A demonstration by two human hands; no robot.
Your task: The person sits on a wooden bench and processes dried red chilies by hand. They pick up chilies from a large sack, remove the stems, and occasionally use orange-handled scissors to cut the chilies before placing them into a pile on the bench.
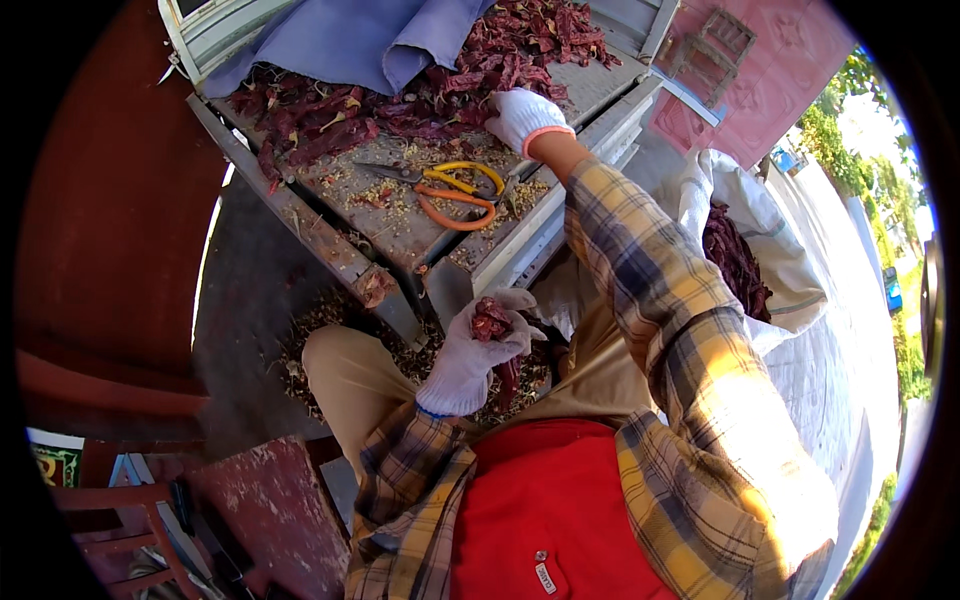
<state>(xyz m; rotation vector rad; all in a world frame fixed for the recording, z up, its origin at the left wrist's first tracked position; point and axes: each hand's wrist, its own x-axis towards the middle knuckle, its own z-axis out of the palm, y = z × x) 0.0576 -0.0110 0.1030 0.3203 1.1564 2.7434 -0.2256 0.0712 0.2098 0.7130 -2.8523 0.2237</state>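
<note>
In my left hand (472, 352), gloved in white and held over my lap, a small bunch of dried red chili peppers (491, 320) is gripped, with some hanging below the fingers. My right hand (527, 120), in a white glove with a pink cuff, reaches to the near right side of a heap of dried chili peppers (540, 45). Its fingers are curled down at the heap, and what they pinch, if anything, is hidden. Scissors (460, 195) with yellow and orange handles lie partly open on the worktop, nearer to me than the heap.
A blue-grey cloth (340, 45) covers part of the heap. Seeds are strewn over the wooden worktop (375, 215), which has a gap between its boards. To the right stands a white sack (795, 270) holding dried chilies. A small wooden chair (715, 50) is at the far right.
</note>
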